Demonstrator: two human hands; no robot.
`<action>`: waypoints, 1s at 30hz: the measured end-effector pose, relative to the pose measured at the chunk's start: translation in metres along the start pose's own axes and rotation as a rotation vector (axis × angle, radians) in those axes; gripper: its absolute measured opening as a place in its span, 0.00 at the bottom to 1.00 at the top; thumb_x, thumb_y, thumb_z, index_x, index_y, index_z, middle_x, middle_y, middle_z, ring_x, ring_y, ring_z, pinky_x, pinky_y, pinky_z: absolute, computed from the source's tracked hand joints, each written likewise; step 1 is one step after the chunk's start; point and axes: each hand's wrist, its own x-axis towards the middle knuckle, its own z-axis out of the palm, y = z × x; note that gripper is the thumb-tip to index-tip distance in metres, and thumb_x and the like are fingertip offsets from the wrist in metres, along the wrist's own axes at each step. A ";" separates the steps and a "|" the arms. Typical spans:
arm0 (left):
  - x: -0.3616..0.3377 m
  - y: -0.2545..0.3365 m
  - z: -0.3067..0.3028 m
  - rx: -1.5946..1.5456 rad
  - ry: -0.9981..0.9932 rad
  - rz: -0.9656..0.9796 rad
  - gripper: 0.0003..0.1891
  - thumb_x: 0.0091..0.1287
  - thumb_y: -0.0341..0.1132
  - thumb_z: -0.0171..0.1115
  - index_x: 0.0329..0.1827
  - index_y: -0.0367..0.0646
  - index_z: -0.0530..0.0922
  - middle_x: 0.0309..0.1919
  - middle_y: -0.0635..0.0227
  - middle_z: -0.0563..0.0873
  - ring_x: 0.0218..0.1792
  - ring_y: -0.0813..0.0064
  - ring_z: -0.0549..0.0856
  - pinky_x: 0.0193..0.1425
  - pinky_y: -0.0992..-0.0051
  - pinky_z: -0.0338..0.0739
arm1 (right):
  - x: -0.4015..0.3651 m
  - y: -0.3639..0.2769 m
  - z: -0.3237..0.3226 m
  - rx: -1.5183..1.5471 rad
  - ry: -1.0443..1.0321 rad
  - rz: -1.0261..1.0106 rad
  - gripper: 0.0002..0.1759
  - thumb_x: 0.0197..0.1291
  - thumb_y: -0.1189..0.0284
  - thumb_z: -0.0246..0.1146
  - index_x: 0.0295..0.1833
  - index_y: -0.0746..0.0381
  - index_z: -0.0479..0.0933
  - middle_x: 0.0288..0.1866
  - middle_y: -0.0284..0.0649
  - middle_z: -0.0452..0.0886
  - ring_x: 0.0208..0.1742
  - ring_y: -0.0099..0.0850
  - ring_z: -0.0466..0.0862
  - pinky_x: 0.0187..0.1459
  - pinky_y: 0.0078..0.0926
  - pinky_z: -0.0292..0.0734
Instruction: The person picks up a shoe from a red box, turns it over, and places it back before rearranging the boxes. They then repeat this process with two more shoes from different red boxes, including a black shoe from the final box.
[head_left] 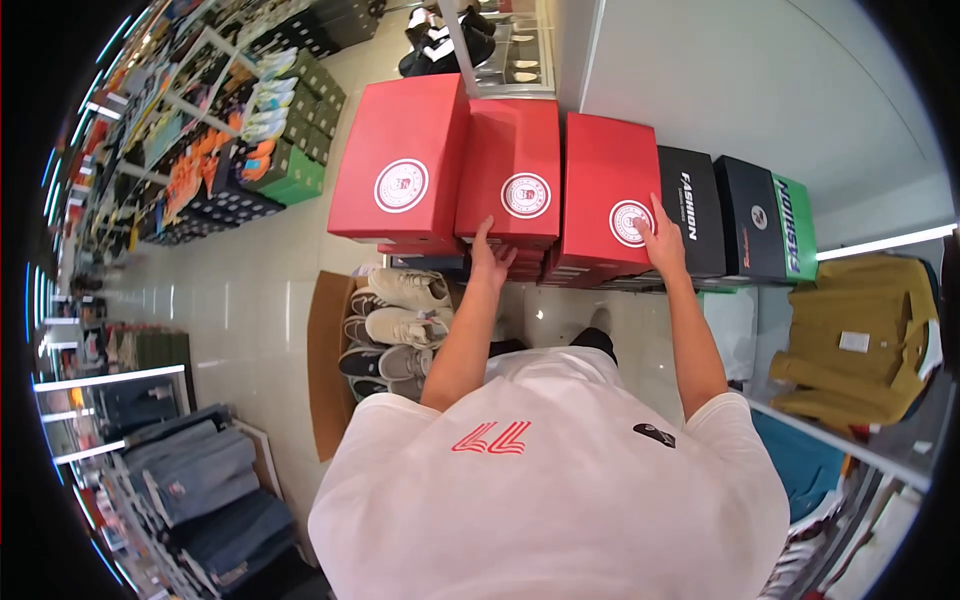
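Red boxes (608, 165) at left hand (491, 262) and right hand (664, 246), fingers (660, 212) apart, lower boxes (588, 273) half-hidden

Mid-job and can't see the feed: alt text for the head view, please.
The left hand touches the lower edge of the middle red box; the right hand touches the right red box. A third red box stands at left, dark boxes at right, and shoes lie in a cardboard box below.
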 end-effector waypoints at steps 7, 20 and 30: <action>-0.049 -0.028 -0.056 -0.028 -0.099 -0.012 0.40 0.60 0.53 0.77 0.73 0.51 0.69 0.66 0.61 0.78 0.68 0.61 0.75 0.76 0.59 0.68 | -0.010 -0.013 0.007 -0.182 0.051 0.102 0.40 0.74 0.45 0.58 0.85 0.49 0.60 0.70 0.53 0.81 0.66 0.57 0.80 0.69 0.49 0.71; -0.254 -0.017 -0.271 0.009 -0.040 0.059 0.41 0.57 0.46 0.71 0.75 0.42 0.70 0.68 0.61 0.81 0.68 0.59 0.81 0.71 0.54 0.77 | -0.084 -0.168 0.027 0.299 -0.329 -0.338 0.35 0.63 0.47 0.71 0.63 0.66 0.81 0.63 0.53 0.81 0.67 0.48 0.79 0.69 0.42 0.73; -0.319 0.037 -0.247 0.249 -0.182 0.033 0.43 0.58 0.47 0.71 0.75 0.34 0.69 0.66 0.52 0.82 0.64 0.57 0.85 0.69 0.58 0.80 | -0.196 -0.140 0.000 0.963 -0.939 0.268 0.51 0.62 0.57 0.70 0.85 0.65 0.57 0.78 0.49 0.71 0.77 0.40 0.73 0.78 0.40 0.65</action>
